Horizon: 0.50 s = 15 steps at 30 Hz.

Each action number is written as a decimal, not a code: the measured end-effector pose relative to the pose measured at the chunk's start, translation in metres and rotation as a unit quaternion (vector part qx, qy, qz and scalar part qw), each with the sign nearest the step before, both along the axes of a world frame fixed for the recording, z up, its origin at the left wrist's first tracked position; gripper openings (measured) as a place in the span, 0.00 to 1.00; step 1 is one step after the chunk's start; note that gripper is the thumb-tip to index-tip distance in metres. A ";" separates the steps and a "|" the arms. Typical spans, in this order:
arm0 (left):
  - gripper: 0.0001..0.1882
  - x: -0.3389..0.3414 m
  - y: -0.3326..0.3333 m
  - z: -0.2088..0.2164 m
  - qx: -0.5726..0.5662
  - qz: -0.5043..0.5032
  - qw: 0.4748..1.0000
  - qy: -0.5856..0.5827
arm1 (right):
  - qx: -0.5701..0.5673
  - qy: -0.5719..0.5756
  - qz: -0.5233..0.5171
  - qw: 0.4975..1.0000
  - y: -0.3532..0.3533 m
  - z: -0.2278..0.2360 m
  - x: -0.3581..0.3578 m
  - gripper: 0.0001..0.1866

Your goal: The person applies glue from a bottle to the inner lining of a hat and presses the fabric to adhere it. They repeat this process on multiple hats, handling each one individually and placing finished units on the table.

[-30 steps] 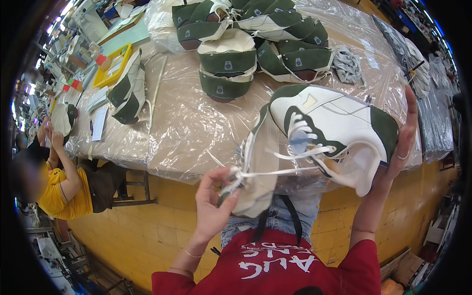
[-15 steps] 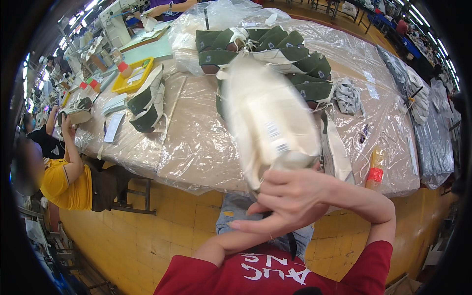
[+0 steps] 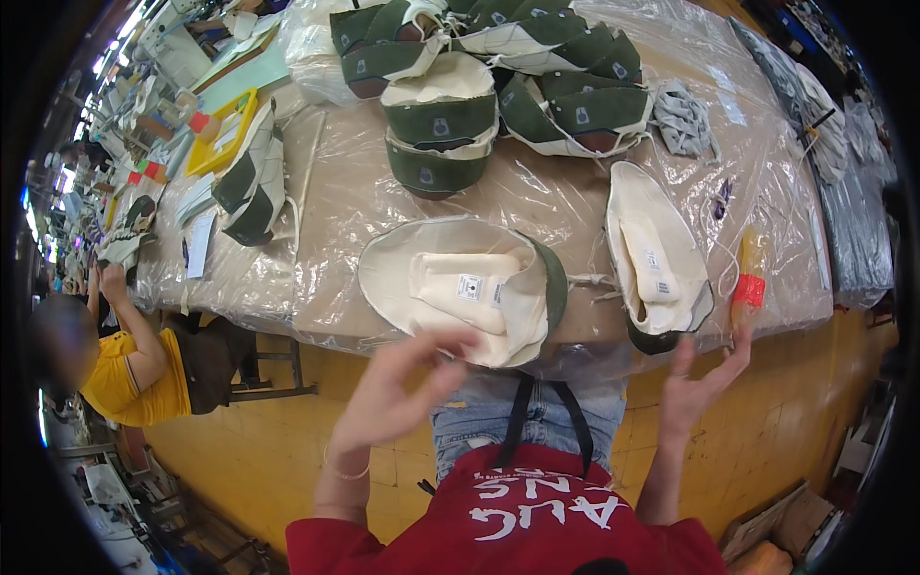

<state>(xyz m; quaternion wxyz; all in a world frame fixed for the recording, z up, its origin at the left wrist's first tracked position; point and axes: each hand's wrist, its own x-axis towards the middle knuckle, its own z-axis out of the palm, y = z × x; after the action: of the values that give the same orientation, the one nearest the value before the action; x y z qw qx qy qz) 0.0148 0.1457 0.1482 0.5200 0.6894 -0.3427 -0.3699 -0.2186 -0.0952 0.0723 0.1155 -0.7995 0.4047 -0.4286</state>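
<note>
A cream-lined shoe upper (image 3: 436, 246) with a green heel lies sideways on the table before me, its opening facing up. My left hand (image 3: 407, 388) is at its near edge, slightly blurred, fingers apart and holding nothing. To the right lies a second shoe upper (image 3: 644, 230), its dark heel toward me. Just below that heel is my right hand (image 3: 704, 388), empty, with thumb and fingers spread. One of its fingers reaches the base of a yellowish bottle (image 3: 754, 251) with a red band; I cannot tell if they touch.
Green and cream shoe uppers (image 3: 436, 172) are nested in stacks at the back of the plastic-covered table (image 3: 331, 278). More uppers (image 3: 251, 187) stand left, near a yellow tray (image 3: 206, 156). A grey crumpled bundle (image 3: 683, 120) lies right. A person in yellow (image 3: 134, 369) sits at left.
The shoe upper that was raised and blurred now rests on the table, turned sideways. My hands, crossed together before, have come apart to left and right. The view has shifted somewhat.
</note>
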 end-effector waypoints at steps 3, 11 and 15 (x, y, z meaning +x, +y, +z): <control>0.18 0.019 -0.047 -0.029 -0.008 0.112 0.980 -0.166 | 0.306 -0.156 -0.046 0.938 -0.014 0.000 -0.015 0.41; 0.17 0.002 -0.086 -0.080 0.109 0.035 0.953 -0.280 | 0.331 -0.124 0.128 0.927 -0.041 -0.011 0.013 0.46; 0.14 0.010 -0.068 -0.057 0.140 0.084 0.976 -0.141 | 0.365 -0.212 0.217 0.880 -0.066 0.010 -0.001 0.48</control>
<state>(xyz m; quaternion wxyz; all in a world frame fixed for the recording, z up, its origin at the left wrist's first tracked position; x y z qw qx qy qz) 0.0244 0.0774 0.0915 0.3942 0.8269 -0.2984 -0.2679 -0.2196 -0.1614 0.0825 0.5726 -0.6582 0.3144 -0.3741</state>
